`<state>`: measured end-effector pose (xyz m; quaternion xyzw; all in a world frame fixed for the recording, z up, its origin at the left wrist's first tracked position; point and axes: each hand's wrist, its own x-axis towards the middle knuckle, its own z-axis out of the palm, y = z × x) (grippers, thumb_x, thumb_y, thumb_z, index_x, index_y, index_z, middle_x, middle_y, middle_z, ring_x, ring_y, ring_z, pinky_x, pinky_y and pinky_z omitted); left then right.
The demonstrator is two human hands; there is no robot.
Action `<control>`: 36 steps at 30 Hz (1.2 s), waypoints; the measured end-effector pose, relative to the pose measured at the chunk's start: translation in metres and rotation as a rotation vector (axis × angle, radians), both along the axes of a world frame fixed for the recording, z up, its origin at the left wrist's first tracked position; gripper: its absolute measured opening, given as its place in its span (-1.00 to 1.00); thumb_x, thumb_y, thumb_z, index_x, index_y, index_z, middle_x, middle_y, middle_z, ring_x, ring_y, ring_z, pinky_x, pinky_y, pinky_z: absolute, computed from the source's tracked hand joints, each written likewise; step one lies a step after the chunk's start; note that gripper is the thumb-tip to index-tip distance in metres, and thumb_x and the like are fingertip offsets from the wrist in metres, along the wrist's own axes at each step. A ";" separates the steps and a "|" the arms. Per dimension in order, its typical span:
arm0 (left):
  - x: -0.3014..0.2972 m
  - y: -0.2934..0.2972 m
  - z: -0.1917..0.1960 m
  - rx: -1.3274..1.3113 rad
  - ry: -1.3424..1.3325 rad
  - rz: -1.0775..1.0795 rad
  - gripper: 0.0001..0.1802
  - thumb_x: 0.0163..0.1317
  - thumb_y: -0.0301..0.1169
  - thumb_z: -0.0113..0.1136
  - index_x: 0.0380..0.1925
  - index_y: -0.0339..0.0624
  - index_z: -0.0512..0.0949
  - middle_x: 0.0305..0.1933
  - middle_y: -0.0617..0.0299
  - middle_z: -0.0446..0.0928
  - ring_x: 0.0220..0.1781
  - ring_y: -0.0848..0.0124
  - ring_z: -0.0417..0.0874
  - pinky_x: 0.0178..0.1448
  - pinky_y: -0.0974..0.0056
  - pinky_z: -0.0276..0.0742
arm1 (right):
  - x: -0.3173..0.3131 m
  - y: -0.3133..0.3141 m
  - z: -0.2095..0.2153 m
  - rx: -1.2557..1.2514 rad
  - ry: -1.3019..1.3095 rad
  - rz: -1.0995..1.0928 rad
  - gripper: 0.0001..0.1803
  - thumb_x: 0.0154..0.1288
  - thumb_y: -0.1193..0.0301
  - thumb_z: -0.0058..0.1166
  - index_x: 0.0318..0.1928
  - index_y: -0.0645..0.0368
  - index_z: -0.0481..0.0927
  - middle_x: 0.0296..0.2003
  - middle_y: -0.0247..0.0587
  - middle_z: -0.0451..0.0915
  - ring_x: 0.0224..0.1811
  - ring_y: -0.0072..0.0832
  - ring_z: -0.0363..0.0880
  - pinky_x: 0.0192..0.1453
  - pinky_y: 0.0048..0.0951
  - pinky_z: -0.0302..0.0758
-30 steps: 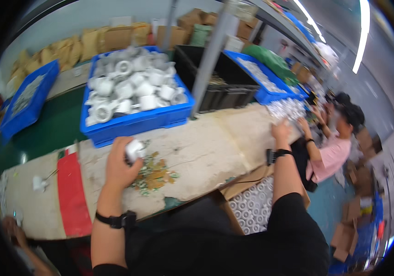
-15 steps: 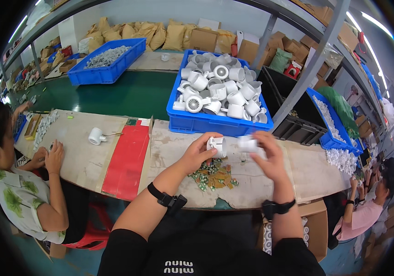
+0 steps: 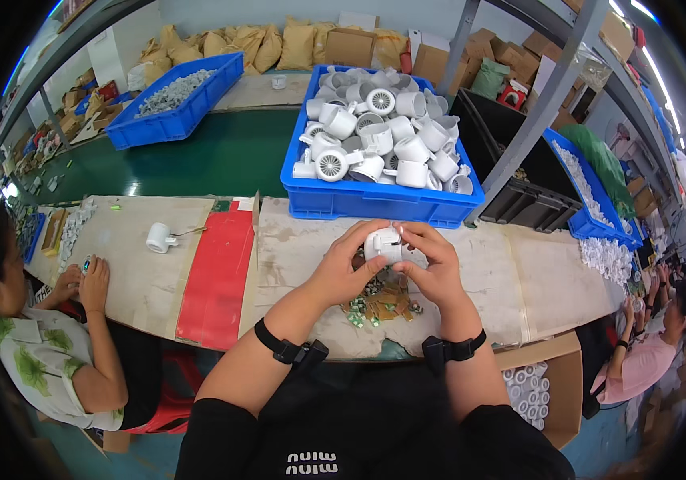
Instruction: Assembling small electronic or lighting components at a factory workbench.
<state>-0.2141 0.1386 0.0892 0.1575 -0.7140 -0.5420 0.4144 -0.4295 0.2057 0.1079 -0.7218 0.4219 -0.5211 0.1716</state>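
Note:
Above the bench, a white plastic fan housing (image 3: 382,246) is held between my two hands. My left hand (image 3: 345,264) wraps its left side, thumb on the front. From the right, my right hand (image 3: 437,262) presses fingers and thumb against the other end. Whether a second white piece sits inside my right fingers is hidden. Just below the hands lies a pile of small green circuit boards (image 3: 375,306) mixed with brown pieces. Behind them stands a blue crate (image 3: 375,202) heaped with white cup-shaped housings (image 3: 375,136), some showing slotted round ends.
One white housing (image 3: 160,238) with a wire lies left of a red strip (image 3: 216,272). A black crate (image 3: 537,204) and steel post (image 3: 529,120) stand right. An open cardboard box (image 3: 565,400) of white round parts is low right. Co-workers sit left (image 3: 47,352) and right (image 3: 639,360).
My right hand has come left with a blurred white piece and now meets the housing in my left hand. The housing has turned. The whole view has shifted slightly.

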 end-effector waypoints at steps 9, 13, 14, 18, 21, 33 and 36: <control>-0.003 0.002 0.019 -0.548 -0.172 0.543 -0.45 0.37 -0.37 0.33 0.34 -0.29 0.51 0.31 0.08 0.53 0.21 0.36 0.63 0.32 0.20 0.53 | 0.007 -0.003 -0.007 0.353 -0.348 0.256 -0.39 0.29 0.55 0.42 0.37 0.17 0.62 0.20 -0.20 0.59 0.13 -0.45 0.59 0.21 -0.42 0.57; 0.000 0.004 0.004 0.106 0.213 0.034 -0.66 0.57 -0.45 0.01 0.22 -0.41 0.54 -0.10 0.12 0.67 -0.02 0.32 0.70 0.23 0.22 0.56 | 0.015 -0.002 -0.010 0.561 -0.620 0.373 -0.55 0.38 0.55 0.35 0.27 0.22 0.67 0.12 -0.23 0.65 0.05 -0.50 0.62 0.15 -0.48 0.59; 0.000 0.000 -0.009 0.104 0.214 0.000 -0.71 0.63 -0.48 -0.08 0.12 -0.42 0.55 -0.22 0.10 0.69 -0.17 0.33 0.73 0.05 0.24 0.65 | 0.017 -0.002 -0.010 0.567 -0.640 0.413 -0.63 0.41 0.53 0.33 0.20 0.25 0.70 0.08 -0.24 0.68 0.02 -0.52 0.63 0.13 -0.47 0.59; -0.007 -0.002 -0.012 0.195 0.403 0.039 -0.74 0.64 -0.43 -0.04 0.06 -0.40 0.56 -0.25 0.05 0.71 -0.31 0.36 0.74 -0.14 0.28 0.69 | -0.009 -0.010 -0.009 0.313 0.040 -0.105 -0.76 0.30 0.50 0.36 -0.02 0.24 0.78 -0.08 -0.15 0.75 -0.07 -0.37 0.69 0.08 -0.33 0.60; -0.008 -0.002 0.004 0.360 0.323 0.212 -0.77 0.64 -0.43 0.01 -0.01 -0.38 0.59 -0.23 0.08 0.75 -0.31 0.46 0.74 -0.20 0.34 0.68 | -0.018 -0.008 -0.020 0.319 0.331 -0.186 -0.76 0.24 0.56 0.30 -0.07 0.22 0.78 -0.18 -0.11 0.74 -0.09 -0.17 0.71 0.08 -0.24 0.61; -0.009 0.004 -0.001 0.249 0.101 0.279 -0.83 0.43 -0.48 0.33 -0.11 -0.39 0.75 -0.25 0.12 0.79 -0.25 0.45 0.80 -0.17 0.38 0.70 | 0.006 -0.008 -0.013 0.375 -0.507 -0.114 -0.83 0.52 0.40 0.27 -0.16 0.28 0.71 -0.36 -0.31 0.73 -0.41 -0.68 0.58 -0.29 -0.59 0.52; -0.012 0.005 -0.001 0.104 0.097 0.334 -0.85 0.32 -0.53 0.40 -0.16 -0.35 0.79 -0.30 0.15 0.80 -0.29 0.46 0.79 -0.19 0.36 0.70 | 0.009 -0.005 -0.012 0.403 -0.538 -0.060 -0.83 0.48 0.39 0.33 -0.16 0.27 0.72 -0.36 -0.31 0.75 -0.42 -0.66 0.60 -0.33 -0.60 0.51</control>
